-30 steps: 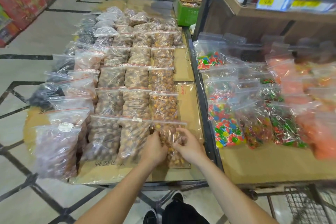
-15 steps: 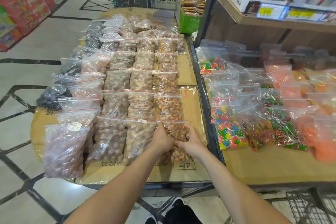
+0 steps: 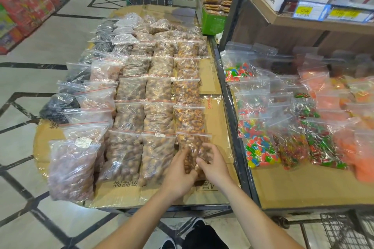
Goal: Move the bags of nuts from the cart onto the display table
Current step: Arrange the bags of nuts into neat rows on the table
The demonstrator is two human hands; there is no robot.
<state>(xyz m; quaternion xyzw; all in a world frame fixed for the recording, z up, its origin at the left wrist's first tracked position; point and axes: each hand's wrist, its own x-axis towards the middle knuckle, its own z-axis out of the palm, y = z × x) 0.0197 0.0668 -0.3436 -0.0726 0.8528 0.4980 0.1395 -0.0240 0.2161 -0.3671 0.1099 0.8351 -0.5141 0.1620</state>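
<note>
While both hands rest on it, the clear zip-top bag of orange-brown nuts (image 3: 194, 151) lies at the near right corner of the cardboard-covered worktop (image 3: 214, 125). The left hand (image 3: 178, 174) curls its fingers round the bag's lower left edge, and the right hand (image 3: 212, 164) grips its right side.

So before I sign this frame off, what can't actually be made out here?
- Lower end of the nut bag, head view: covered by the left hand and right hand.
- White label on the near-left bag: print too small to read.
- Wire cart: cut off by the bottom-right edge, so its contents are unseen.
- Orange bags at far right: blurred, contents unclear.
</note>
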